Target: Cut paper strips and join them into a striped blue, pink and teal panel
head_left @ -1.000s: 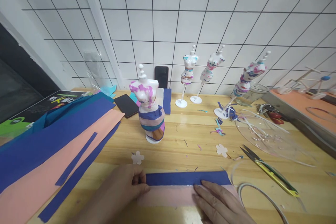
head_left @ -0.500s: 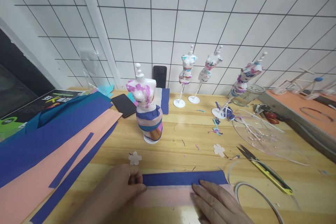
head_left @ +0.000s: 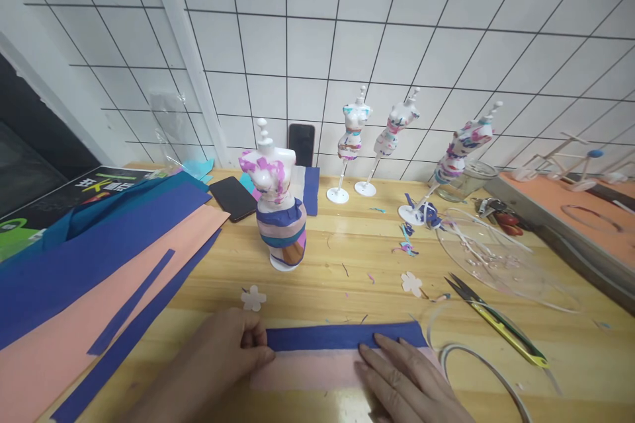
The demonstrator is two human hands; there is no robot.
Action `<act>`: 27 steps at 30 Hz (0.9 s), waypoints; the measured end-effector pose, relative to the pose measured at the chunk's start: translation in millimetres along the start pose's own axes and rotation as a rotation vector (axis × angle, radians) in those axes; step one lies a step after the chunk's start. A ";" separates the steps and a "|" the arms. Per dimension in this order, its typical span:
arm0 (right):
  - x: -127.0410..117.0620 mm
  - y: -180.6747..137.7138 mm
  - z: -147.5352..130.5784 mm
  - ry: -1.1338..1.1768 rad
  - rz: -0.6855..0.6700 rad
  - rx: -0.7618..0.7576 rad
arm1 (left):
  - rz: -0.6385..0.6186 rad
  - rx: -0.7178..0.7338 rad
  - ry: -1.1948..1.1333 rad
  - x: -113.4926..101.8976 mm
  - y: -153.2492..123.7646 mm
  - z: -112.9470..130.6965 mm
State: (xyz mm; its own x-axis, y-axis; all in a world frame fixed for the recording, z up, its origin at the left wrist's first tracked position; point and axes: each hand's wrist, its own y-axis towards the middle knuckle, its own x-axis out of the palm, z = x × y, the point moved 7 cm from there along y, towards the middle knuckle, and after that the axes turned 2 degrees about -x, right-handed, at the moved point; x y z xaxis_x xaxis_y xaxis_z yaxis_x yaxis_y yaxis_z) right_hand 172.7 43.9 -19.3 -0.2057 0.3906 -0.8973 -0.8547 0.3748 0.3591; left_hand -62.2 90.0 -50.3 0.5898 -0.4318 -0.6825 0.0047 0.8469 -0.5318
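Observation:
In front of me lies a dark blue strip [head_left: 322, 337] of thin paper or cloth, along the upper edge of a pale pink strip [head_left: 310, 370]. My left hand [head_left: 231, 347] pinches the left end where blue and pink meet, thumb against curled fingers. My right hand [head_left: 407, 377] rests flat, fingers stretched out, across the right part of both strips. Beyond them stands a small white mannequin torso [head_left: 278, 211], its lower part wrapped in blue, pink, teal and brown bands. A pale flower cutout [head_left: 253, 299] lies just above my left hand.
Blue and pink sheets [head_left: 99, 258] cover the left side, near a black phone [head_left: 235, 198]. Scissors [head_left: 499, 320] with yellow-green handles and a white cord [head_left: 486, 370] lie right. Several paint-streaked mannequins [head_left: 354, 129] stand behind, beside a glass jar [head_left: 469, 182] and a clear disc [head_left: 496, 258].
The view has shifted very slightly. Both hands keep their places on the strips, the left pinching and the right lying flat.

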 end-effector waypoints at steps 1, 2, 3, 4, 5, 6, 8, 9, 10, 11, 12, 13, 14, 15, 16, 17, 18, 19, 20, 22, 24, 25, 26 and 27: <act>0.1 0.5 -0.1 -0.001 -0.002 -0.003 | -0.002 0.001 0.001 0.0 -0.2 -0.2; -0.1 1.2 -1.1 0.003 -0.004 -0.016 | -0.001 0.007 -0.002 -0.1 -0.5 -0.3; -0.4 2.1 -2.2 0.009 -0.007 -0.030 | -0.001 0.014 -0.004 -0.2 -0.7 -0.5; -1.1 3.0 -3.0 0.015 -0.006 -0.040 | -0.001 0.019 -0.006 -0.2 -0.9 -1.0; -1.8 4.0 -3.2 0.020 -0.004 -0.040 | 0.001 0.023 -0.010 -0.2 -0.9 -1.6; -3.0 5.1 -2.4 0.020 0.004 -0.029 | 0.004 0.023 -0.010 -0.3 -0.8 -2.4; -6.4 7.9 -0.7 0.000 0.034 -0.002 | 0.013 0.026 -0.009 -0.7 -0.3 -3.4; -7.7 9.7 -1.0 -0.016 0.040 -0.003 | 0.014 0.026 -0.006 -0.9 -0.1 -3.5; -8.4 11.8 -2.6 -0.033 0.038 -0.019 | 0.017 0.029 -0.006 -1.4 -0.1 -3.1; -8.6 13.9 -5.0 -0.050 0.029 -0.046 | 0.016 0.032 -0.005 -1.8 -0.4 -2.3; -8.6 15.8 -7.7 -0.067 0.021 -0.076 | 0.014 0.031 -0.003 -2.3 -0.9 -1.6; -8.3 17.2 -10.0 -0.086 0.013 -0.098 | 0.012 0.030 -0.003 -2.9 -1.7 -0.6; -8.0 18.1 -11.1 -0.104 0.010 -0.107 | 0.010 0.025 -0.001 -3.5 -2.7 0.2; -7.6 18.6 -11.2 -0.119 0.011 -0.099 | 0.009 0.024 -0.003 -4.2 -3.9 1.3; -7.1 18.5 -10.4 -0.130 0.016 -0.082 | 0.012 0.026 -0.006 -5.1 -5.0 2.4; -6.6 18.1 -9.6 -0.135 0.022 -0.067 | 0.012 0.030 -0.011 -5.6 -6.0 3.5; -5.8 17.5 -9.3 -0.134 0.026 -0.059 | 0.015 0.036 -0.017 -6.2 -6.8 4.6; -5.2 16.9 -9.4 -0.127 0.030 -0.060 | 0.016 0.042 -0.021 -6.4 -7.2 5.2; -5.0 16.4 -9.8 -0.118 0.036 -0.066 | 0.017 0.047 -0.023 -6.6 -7.3 5.5; -6.1 15.5 -9.5 -0.099 0.046 -0.067 | 0.018 0.062 -0.027 -6.6 -6.8 5.1; -8.8 14.1 -5.7 -0.078 0.052 -0.025 | 0.020 0.080 -0.038 -6.7 -5.9 3.0; -10.3 12.9 -2.9 -0.060 0.051 0.009 | 0.024 0.091 -0.044 -7.1 -5.5 1.3; -11.9 11.2 0.1 -0.037 0.050 0.044 | 0.024 0.100 -0.050 -7.4 -5.0 -0.8; -13.4 9.0 3.1 -0.008 0.050 0.079 | 0.022 0.106 -0.060 -7.9 -4.5 -3.5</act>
State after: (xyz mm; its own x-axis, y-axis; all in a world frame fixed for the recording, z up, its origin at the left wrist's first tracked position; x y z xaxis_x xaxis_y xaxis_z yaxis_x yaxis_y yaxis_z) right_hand 169.3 44.6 -3.3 -0.2427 0.4172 -0.8758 -0.8032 0.4199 0.4226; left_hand -69.7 88.5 -44.3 0.6379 -0.3960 -0.6606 0.0743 0.8853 -0.4590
